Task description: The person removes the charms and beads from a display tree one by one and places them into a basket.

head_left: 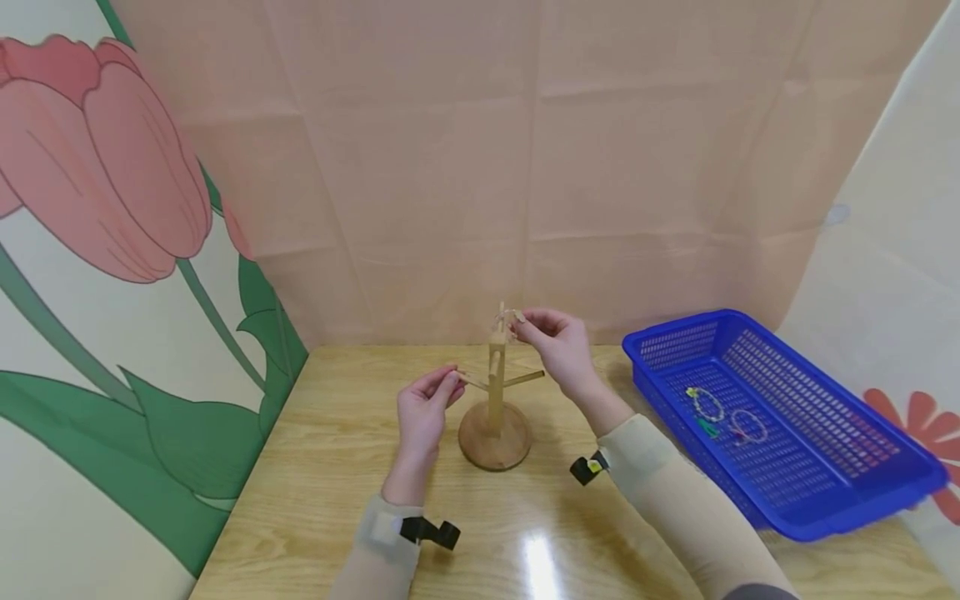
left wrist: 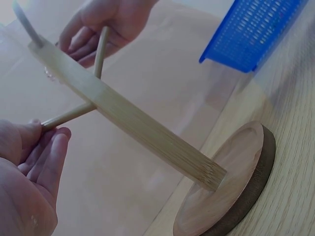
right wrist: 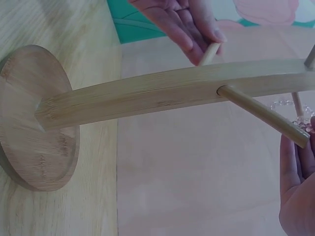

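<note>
Wrist straps sit nearest the lens, forearms in beige sleeves; beyond them a wooden stand [head_left: 496, 406] stands upright on the table [head_left: 322, 467], round base flat, pegs crossing its post; left hand [head_left: 423, 410] pinches the tip of the lower left peg [head_left: 472, 382] between thumb and fingers; right hand [head_left: 558, 346], fingers curled narrow, pinches a clear beaded bracelet [right wrist: 288, 105] at the top of the post; blue basket [head_left: 840, 492] lies to the right, well apart, two bracelets [head_left: 723, 414] inside.
</note>
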Motion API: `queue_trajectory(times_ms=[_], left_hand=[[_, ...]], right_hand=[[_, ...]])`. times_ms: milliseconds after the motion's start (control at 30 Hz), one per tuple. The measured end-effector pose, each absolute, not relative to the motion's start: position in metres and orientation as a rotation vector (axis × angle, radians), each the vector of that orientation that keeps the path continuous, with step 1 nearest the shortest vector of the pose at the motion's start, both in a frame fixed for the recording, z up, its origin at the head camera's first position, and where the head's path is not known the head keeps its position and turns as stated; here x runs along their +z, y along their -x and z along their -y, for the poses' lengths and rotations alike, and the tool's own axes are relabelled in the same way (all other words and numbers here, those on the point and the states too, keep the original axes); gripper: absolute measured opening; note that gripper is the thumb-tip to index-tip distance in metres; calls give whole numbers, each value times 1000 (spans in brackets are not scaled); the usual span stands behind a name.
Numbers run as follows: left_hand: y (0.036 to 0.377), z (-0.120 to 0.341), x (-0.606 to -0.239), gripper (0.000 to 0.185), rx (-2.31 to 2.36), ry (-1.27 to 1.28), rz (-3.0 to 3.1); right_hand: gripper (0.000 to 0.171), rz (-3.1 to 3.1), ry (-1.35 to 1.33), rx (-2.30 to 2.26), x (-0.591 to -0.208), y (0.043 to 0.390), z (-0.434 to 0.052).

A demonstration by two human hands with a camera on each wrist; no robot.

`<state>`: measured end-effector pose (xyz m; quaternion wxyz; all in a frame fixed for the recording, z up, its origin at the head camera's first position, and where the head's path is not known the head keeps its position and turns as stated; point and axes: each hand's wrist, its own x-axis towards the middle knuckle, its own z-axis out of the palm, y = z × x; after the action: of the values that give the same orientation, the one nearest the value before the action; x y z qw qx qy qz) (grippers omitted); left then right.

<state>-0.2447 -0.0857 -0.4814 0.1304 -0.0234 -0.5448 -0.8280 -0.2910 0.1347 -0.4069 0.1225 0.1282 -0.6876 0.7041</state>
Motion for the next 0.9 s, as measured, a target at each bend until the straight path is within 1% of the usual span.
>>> queue_trajectory(times_ms=[267, 533, 700, 900], left_hand=[[243, 85, -481, 27, -2408, 70, 1585], [243, 85, -480, 19, -2416, 58, 1588], [243, 85, -480, 18, -2418, 40, 1584], [243, 85, -481, 17, -2416, 43, 1589]], right_hand=[[23, 2002, -310, 2114, -405, 291, -134], [23, 1936, -299, 2153, -402, 292, -131], [25, 1916, -303, 2157, -403, 295, -131], [21, 1910, -292, 2161, -402, 297, -131]])
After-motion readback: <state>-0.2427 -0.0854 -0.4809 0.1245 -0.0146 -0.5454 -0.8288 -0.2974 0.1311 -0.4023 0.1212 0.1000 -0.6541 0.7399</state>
